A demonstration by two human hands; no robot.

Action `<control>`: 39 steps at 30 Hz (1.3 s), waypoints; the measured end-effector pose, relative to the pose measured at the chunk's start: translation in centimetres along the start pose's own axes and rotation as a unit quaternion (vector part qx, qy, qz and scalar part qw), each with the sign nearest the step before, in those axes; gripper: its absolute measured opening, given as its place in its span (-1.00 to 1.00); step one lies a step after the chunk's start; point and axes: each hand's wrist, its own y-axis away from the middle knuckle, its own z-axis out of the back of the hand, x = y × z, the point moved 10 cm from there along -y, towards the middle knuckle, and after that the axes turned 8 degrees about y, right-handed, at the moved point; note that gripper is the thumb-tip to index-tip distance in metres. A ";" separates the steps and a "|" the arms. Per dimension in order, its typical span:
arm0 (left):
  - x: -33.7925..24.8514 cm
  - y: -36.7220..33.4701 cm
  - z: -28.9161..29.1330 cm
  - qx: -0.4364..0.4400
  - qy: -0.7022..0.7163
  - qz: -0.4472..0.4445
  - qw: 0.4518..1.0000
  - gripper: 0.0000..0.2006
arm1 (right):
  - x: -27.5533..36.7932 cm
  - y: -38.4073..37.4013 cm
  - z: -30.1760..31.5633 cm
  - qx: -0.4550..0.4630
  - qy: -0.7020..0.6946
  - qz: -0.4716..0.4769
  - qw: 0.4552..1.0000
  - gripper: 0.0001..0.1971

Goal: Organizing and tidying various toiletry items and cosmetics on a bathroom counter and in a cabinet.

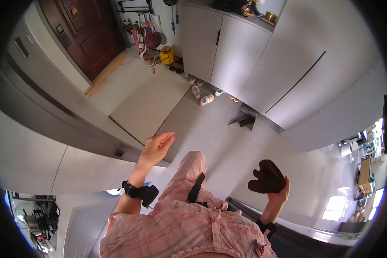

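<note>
My right hand (280, 194) grips a dark brown, lobed pair that looks like slippers (268, 178), held out over the floor to the right of my body. The fingers are mostly behind the slippers. My left hand (158, 148) is raised in the air near the edge of the sliding door frame. Its fingers are loosely bent, with a gap to the thumb, and nothing shows in it. A black device is strapped to my left wrist (139, 192), and a black band circles my right wrist (267, 228).
Light grey cabinets (245, 51) line the far side, with pale shoes (206, 99) beneath them. A grey angled shoe flap (244, 118) juts out low. A beige mat (144, 103) lies before the brown door (84, 32). A yellow lantern-like object (167, 56) stands by the wall.
</note>
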 end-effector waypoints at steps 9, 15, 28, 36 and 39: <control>-3.6 -12.1 0.9 -0.092 0.098 -0.078 0.988 -0.71 | 0.0 -9.0 1.9 -0.109 0.012 -0.046 0.993 -0.67; -3.1 -21.2 6.8 -0.142 0.095 -0.071 0.983 -0.66 | -2.4 -15.9 -9.7 -0.050 -0.021 -0.083 0.995 -0.51; -6.8 -20.2 28.9 -0.545 -0.046 -0.134 0.826 -0.68 | -12.6 -29.2 -39.7 0.344 0.103 -0.173 0.917 -0.41; -15.4 -14.9 36.4 -0.674 -0.342 -0.139 0.640 -0.67 | -23.8 -36.9 -55.1 0.375 0.213 -0.222 0.875 -0.52; -15.9 -16.7 38.6 -0.683 -0.417 -0.097 0.592 -0.66 | -30.0 -41.1 -60.6 0.388 0.197 -0.275 0.857 -0.55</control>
